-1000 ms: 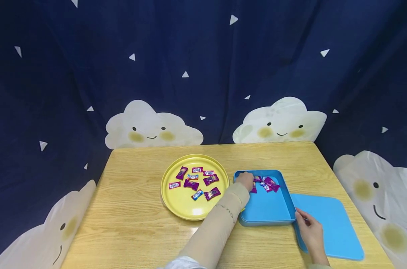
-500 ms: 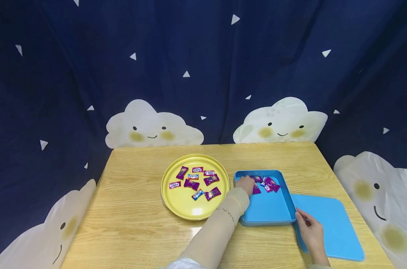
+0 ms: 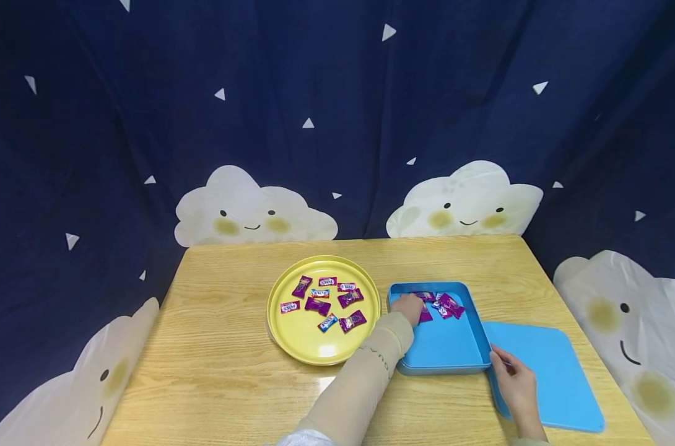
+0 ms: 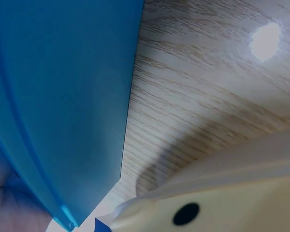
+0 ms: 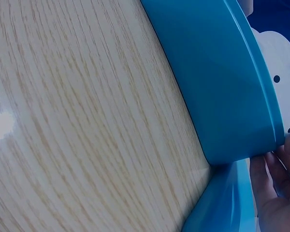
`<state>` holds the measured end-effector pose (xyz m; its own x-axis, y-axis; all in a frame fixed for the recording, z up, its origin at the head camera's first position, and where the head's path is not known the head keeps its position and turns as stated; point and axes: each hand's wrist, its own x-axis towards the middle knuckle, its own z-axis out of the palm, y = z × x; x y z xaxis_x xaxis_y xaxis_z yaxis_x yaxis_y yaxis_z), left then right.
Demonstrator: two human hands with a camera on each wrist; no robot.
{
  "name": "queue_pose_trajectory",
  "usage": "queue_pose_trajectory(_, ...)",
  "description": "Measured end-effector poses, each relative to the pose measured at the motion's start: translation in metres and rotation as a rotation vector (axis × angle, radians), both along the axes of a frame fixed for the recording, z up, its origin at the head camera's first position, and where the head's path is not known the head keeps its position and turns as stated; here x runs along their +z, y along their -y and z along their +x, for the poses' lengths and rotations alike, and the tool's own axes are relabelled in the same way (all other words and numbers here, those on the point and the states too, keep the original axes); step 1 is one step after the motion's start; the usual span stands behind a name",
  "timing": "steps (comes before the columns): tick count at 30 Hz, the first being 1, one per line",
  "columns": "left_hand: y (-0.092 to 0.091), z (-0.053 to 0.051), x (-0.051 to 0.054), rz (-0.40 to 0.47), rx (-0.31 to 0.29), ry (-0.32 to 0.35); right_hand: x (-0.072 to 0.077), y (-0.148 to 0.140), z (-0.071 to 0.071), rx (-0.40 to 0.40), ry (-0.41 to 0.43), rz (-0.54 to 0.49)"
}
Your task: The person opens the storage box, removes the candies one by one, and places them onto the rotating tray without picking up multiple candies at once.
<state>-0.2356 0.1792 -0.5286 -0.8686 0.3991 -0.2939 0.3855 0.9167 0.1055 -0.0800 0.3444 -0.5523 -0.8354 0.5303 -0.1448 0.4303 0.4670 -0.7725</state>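
Box (image 3: 443, 347), blue and open at the top, sitting flat on the wood table (image 3: 220, 334), right of the middle. Inside, mostly at the far end, shiny wrapped sweets (image 3: 451, 306), purple ones and white and blue ones, bunched close. Left hand (image 3: 407, 308) down in the far left part of the box, right by the sweets, fingertips hidden; cannot tell if wide, narrow or holding a sweet. Right hand (image 3: 516, 379) holding the box by the near right corner, fingers (image 5: 263, 183) touching the outside of the wall. Just right of the box, a flat blue lid (image 3: 560, 378) on the table. Left of the box, and near it, a round yellow plate (image 3: 309, 347) with a low rim. On the plate, more candies (image 3: 317, 305): four purple, three red and white, two with blue. From the near side, a long cream sleeve (image 3: 348, 390) with dark letters. At the far side, a dark blue curtain (image 3: 337, 80) with white triangles (image 3: 389, 32) and smiley white clouds (image 3: 254, 220).
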Motion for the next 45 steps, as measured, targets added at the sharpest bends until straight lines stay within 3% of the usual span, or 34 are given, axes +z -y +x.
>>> queue_pose_trajectory(11, 0.0, -0.002, -0.003, 0.011, -0.029, 0.027, 0.0, -0.001, 0.001, 0.0, 0.007, -0.004)
queue_pose_trajectory(21, 0.0, -0.001, -0.005, -0.051, -0.118, 0.0, 0.001, 0.001, 0.001, -0.001, 0.003, 0.006)
queue_pose_trajectory(35, 0.006, -0.009, -0.002, -0.05, -0.14, -0.023, 0.001, 0.0, 0.001, 0.001, 0.005, -0.007)
queue_pose_trajectory(40, 0.008, -0.011, 0.009, 0.004, -0.2, -0.056, 0.0, 0.0, 0.001, -0.005, 0.003, -0.012)
queue_pose_trajectory(45, 0.014, -0.014, 0.038, 0.044, -0.269, -0.104, 0.0, 0.0, 0.001, -0.002, 0.016, -0.014)
